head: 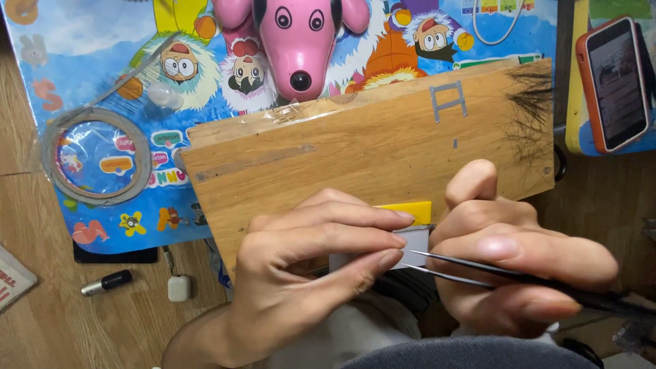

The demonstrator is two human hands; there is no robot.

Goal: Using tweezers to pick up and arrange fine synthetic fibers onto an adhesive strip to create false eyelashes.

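Observation:
My left hand [307, 273] pinches a small white card [415, 243] with a yellow edge [410, 209] against the near edge of a wooden board [355, 154]. Black metal tweezers [478, 272] sit in my right hand [512, 256], their two tips pointing left and touching the card by my left fingertips. On the board's far right lies a tuft of dark fine hairs [529, 102]. Small grey tape strips [447, 101] are stuck on the board near the hairs.
A roll of grey tape [49, 147] lies on a colourful cartoon mat [89, 61] at left. A pink toy dog [297, 41] stands behind the board. An orange-cased phone [613, 82] lies at top right. A small black-capped tube [106, 282] and white plug [179, 288] rest on the wooden floor.

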